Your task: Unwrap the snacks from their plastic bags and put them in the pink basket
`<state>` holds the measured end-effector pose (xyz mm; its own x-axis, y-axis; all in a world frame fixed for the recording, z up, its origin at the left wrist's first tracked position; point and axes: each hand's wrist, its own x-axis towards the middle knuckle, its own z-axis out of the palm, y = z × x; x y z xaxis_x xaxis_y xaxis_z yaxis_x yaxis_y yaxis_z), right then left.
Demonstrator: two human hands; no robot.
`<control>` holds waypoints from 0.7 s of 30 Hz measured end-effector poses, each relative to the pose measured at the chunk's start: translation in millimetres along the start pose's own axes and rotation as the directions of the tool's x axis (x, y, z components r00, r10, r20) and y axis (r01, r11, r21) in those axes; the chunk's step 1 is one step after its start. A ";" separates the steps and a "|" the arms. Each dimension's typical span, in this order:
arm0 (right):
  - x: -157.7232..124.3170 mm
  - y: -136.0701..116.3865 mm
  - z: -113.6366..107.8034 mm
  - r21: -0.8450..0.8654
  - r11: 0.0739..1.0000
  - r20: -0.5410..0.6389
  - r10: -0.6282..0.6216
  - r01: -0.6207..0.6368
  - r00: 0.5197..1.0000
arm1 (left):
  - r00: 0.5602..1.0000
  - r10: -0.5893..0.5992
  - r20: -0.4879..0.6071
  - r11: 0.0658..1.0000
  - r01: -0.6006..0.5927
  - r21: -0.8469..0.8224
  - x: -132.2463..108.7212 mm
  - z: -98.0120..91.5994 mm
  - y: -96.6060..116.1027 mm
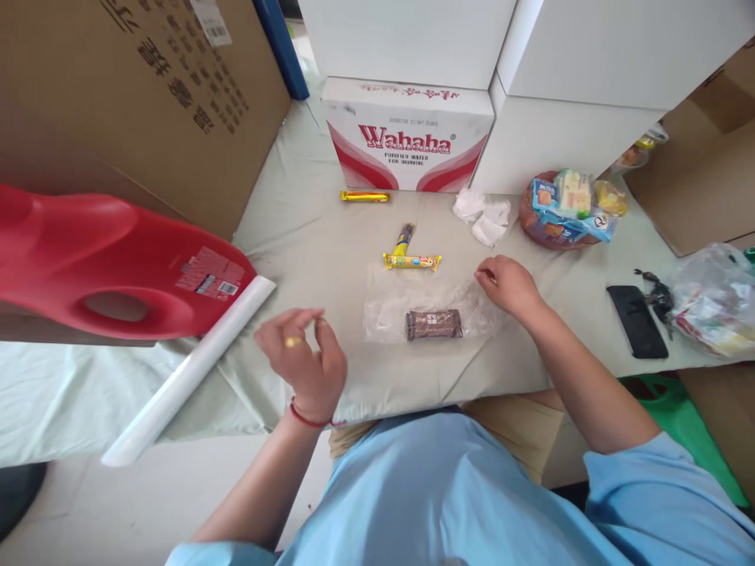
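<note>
Brown wrapped bars (435,324) lie on a clear plastic bag (383,318) spread on the cloth. To the left of the bag my left hand (303,354), with a gold ring and a red cord at the wrist, is raised with its fingers curled but apart and nothing between them. My right hand (507,284) is at the bag's right end, thumb and fingers pinched together; what they hold, if anything, is too small to tell. Behind the bag, a yellow wrapped stick (411,262) touches a yellow and dark packet (404,238). Another yellow stick (365,196) lies farther back.
A Wahaha box (410,141) stands at the back, with crumpled tissues (484,216) before it. Rightward are a snack basket (546,236), a black phone (637,321) and a plastic bag of items (716,299). A red jug (147,228) and a white roll (189,373) are left.
</note>
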<state>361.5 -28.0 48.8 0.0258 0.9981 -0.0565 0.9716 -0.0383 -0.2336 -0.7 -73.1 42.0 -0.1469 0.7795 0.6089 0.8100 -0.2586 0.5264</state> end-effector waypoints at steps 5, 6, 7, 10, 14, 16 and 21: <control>31.6 -37.9 8.1 0.052 0.980 0.055 -0.197 0.194 0.979 | 0.729 0.532 0.430 0.847 -0.464 -0.260 -23.9 4.1 46.2; 37.4 -47.1 13.1 0.040 0.986 0.073 -0.167 0.164 0.983 | 0.684 0.509 0.523 0.859 -0.443 -0.256 -23.9 15.0 52.3; 42.3 -56.0 17.9 0.021 0.993 0.084 -0.118 0.116 0.989 | 0.658 0.474 0.586 0.877 -0.416 -0.242 -22.7 27.0 56.8; 49.5 -77.8 28.2 -0.013 0.998 0.100 0.070 -0.069 0.993 | 0.597 0.401 0.695 0.904 -0.382 -0.194 -17.6 58.7 61.5; 49.7 -91.3 32.7 -0.012 0.974 0.204 0.223 -0.225 0.953 | 0.571 0.392 0.721 0.899 -0.405 -0.168 -18.9 73.1 60.1; 51.0 -91.3 34.6 -0.014 0.974 0.243 0.224 -0.228 0.944 | 0.577 0.390 0.718 0.898 -0.411 -0.158 -21.0 72.5 60.1; 56.8 -76.0 37.4 0.136 0.965 0.212 0.192 -0.224 0.958 | 0.583 0.391 0.712 0.899 -0.407 -0.161 -23.6 70.2 61.2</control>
<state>280.3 29.8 27.0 0.1613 0.9386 -0.3050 0.9001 -0.2667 -0.3446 92.2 -67.2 18.1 0.6353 0.7597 0.1387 0.6969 -0.6414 0.3208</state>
